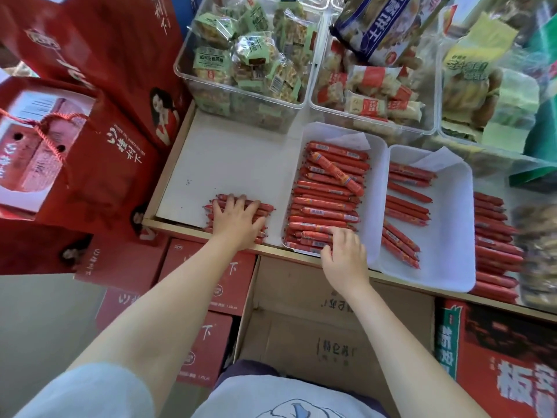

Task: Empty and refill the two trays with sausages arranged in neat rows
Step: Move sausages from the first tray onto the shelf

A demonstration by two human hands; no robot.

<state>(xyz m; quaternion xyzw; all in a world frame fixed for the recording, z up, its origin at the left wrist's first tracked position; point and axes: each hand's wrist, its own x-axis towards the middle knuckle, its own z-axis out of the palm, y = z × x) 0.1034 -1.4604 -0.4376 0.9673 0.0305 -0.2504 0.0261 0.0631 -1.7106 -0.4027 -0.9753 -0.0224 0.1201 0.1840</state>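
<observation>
In the head view, emptying is underway: the left hand (238,220) lies flat, fingers spread, on a sausage pile (238,217) at centre-left, while the right hand (342,251) curls onto sausages in the fuller tray (376,164) at centre, likely to be lifted out next.

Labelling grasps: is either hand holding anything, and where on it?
Left hand rests flat on loose red sausages, gripping nothing. Right hand touches red sausages in the white tray; grip unclear.
</observation>
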